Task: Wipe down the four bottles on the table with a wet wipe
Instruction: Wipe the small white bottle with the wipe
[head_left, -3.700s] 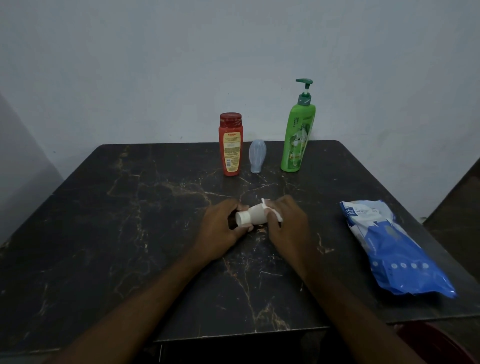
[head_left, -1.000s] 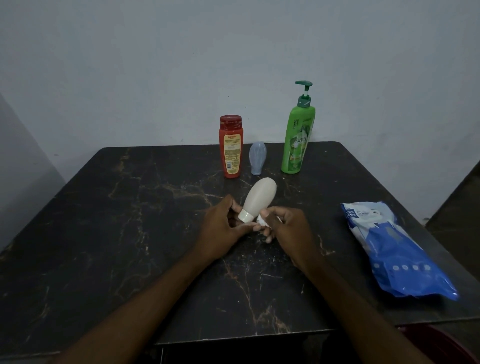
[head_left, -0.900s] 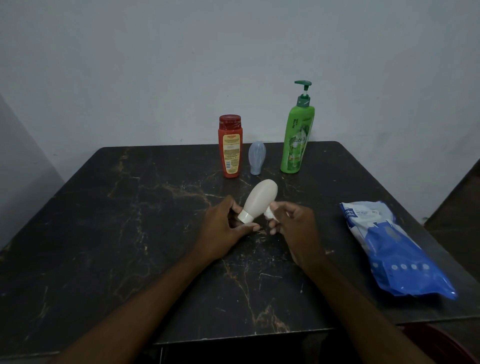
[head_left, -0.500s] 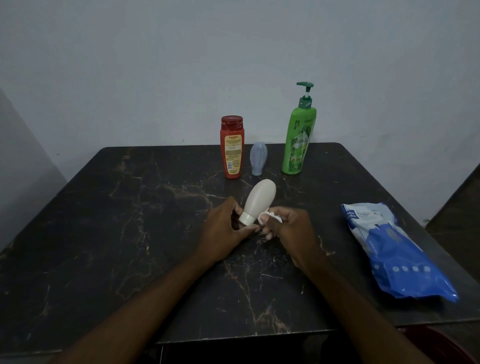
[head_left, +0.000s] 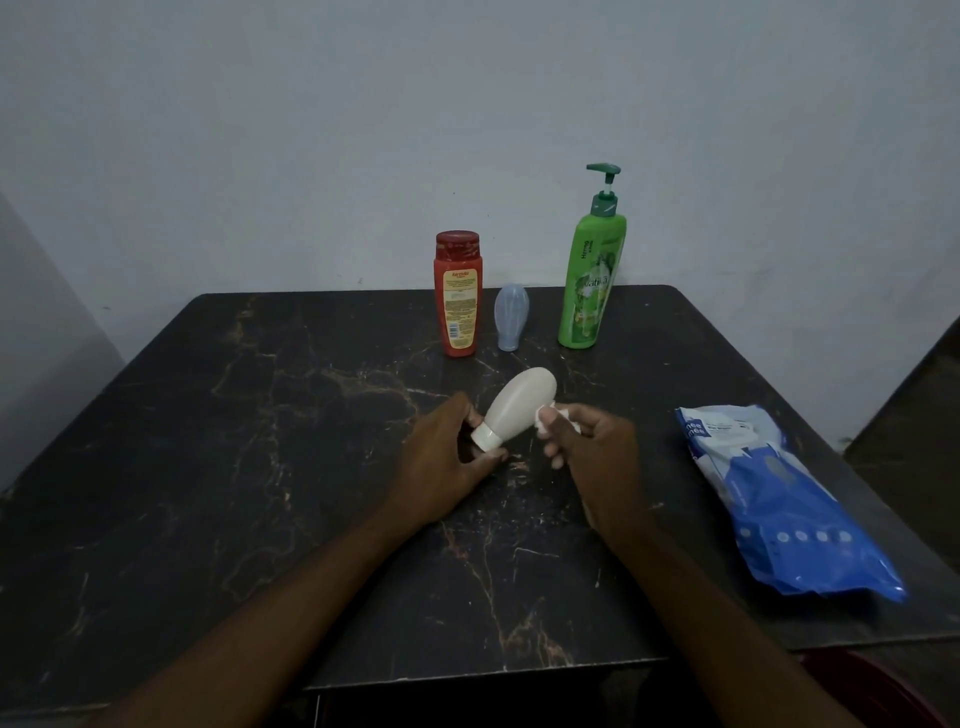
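Note:
My left hand grips the cap end of a small white bottle, which tilts up and away over the middle of the table. My right hand pinches a crumpled white wet wipe against the bottle's right side. At the back of the table stand a red bottle, a small pale blue bottle resting cap down, and a tall green pump bottle.
A blue and white pack of wipes lies on the right side of the dark marble table. A grey wall rises behind the table. Something red shows below the table's front right corner.
Since 3.7 s ago the white bottle has been turned, so its body points up and away. Over the last second my right hand has slid the wipe slightly up its right side.

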